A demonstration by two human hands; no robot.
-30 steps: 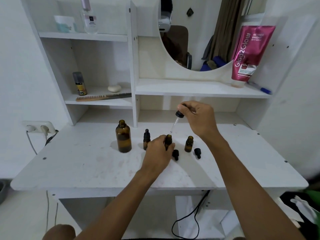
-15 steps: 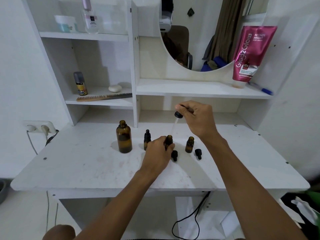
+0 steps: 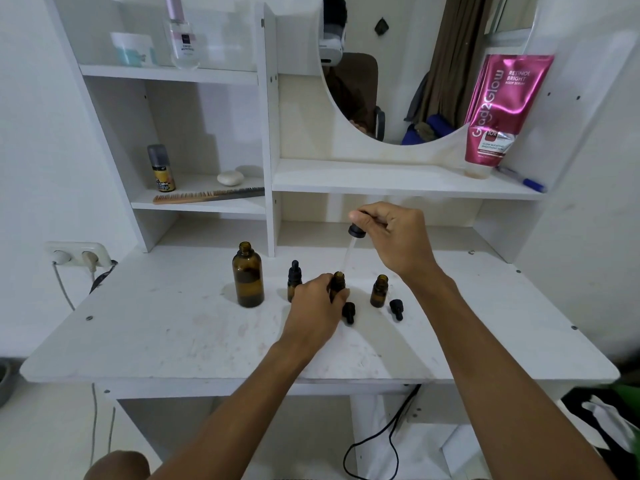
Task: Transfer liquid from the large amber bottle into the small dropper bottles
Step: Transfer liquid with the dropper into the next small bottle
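Note:
The large amber bottle (image 3: 248,275) stands uncapped on the white desk (image 3: 173,327). Right of it is a capped small dropper bottle (image 3: 294,280). My left hand (image 3: 315,306) grips the middle small bottle (image 3: 337,284), which is uncapped. My right hand (image 3: 394,237) pinches the bulb of a dropper (image 3: 351,245); its glass tube slants down with the tip at that bottle's mouth. A third small bottle (image 3: 379,291) stands uncapped to the right. Two loose black dropper caps (image 3: 348,311) (image 3: 396,308) lie on the desk in front.
Shelves rise behind the desk with a comb (image 3: 207,195), a small spray can (image 3: 161,168), a pink tube (image 3: 498,112) and a blue pen (image 3: 519,180). A wall socket (image 3: 78,256) with cables is at the left. A black cable (image 3: 377,441) hangs under the desk.
The dropper in my right hand has come down a little, so its tip now reaches the mouth of the bottle that my left hand holds. My left hand has stayed put.

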